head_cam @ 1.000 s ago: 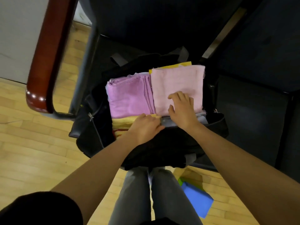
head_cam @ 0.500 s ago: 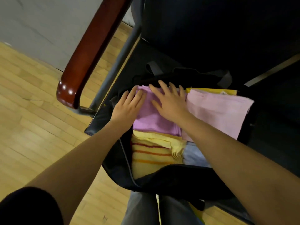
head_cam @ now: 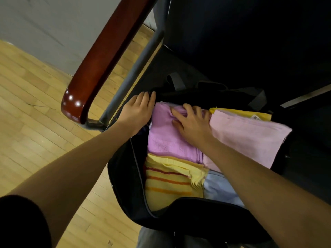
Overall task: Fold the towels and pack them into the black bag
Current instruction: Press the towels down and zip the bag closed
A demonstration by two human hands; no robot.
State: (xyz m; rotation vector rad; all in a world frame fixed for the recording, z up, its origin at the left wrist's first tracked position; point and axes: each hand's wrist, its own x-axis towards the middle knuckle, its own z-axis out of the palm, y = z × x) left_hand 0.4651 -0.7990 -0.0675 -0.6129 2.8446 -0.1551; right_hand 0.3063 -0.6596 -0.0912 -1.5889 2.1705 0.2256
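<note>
The black bag [head_cam: 123, 185] lies open on a dark chair seat, packed with folded towels. A purple towel [head_cam: 164, 138] fills its far left part, and a pale pink towel [head_cam: 250, 138] lies to the right over a yellow one [head_cam: 241, 113]. A yellow towel with red and orange stripes [head_cam: 166, 183] and a light blue towel [head_cam: 220, 190] sit nearer me. My left hand [head_cam: 138, 111] rests with straight fingers at the bag's far left edge beside the purple towel. My right hand [head_cam: 191, 122] presses on the purple towel's far end, fingers bent.
A glossy red-brown wooden armrest [head_cam: 105, 56] on a grey metal frame [head_cam: 136, 72] stands just left of the bag. The dark chair back [head_cam: 241, 42] rises behind it. Wooden floor [head_cam: 32, 113] lies to the left, and a grey wall [head_cam: 53, 24] beyond.
My left hand has slid off the purple towel to the bag's far left edge. My right hand has shifted right on that towel, and its fingers have bent. The view moved closer.
</note>
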